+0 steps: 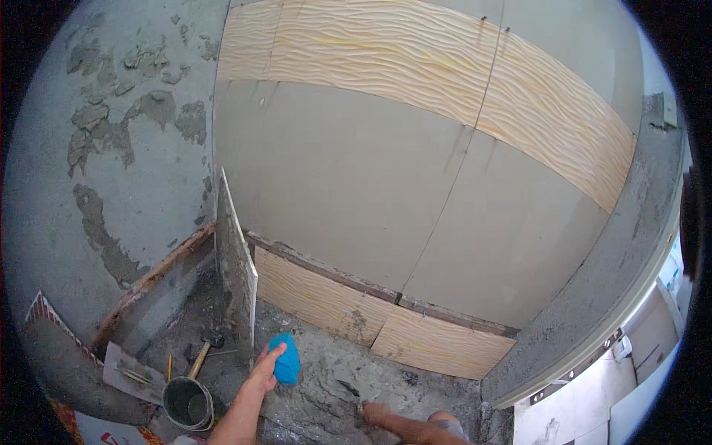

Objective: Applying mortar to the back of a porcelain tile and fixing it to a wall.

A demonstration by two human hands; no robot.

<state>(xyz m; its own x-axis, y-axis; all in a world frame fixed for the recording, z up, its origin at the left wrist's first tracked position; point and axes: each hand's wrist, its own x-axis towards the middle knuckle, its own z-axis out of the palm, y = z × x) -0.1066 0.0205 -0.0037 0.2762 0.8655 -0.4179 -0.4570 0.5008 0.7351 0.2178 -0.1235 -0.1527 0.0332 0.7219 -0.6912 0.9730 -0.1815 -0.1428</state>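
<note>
My left hand [268, 366] is closed around a blue block [287, 361] that looks like a sponge, held above the floor. Below it spreads a rough bed of wet grey mortar [315, 404]. Low over that mortar, to the right, is my right hand [376, 413], its fingers curled in; what they hold, if anything, is hidden. A dark, pointed shape [347, 387] lies in the mortar just beyond those fingers. A bucket [188, 404] stands left of my left forearm, with a wooden-handled hammer [199, 360] leaning at its rim.
A tile [239, 274] stands on edge near the left corner. Grey and wavy cream tiles [356, 52] cover the wall ahead, with wavy tiles [445, 345] along its foot. A wooden batten [156, 282] runs along the left wall. A tile piece [130, 371] and pencil [170, 367] lie near the bucket.
</note>
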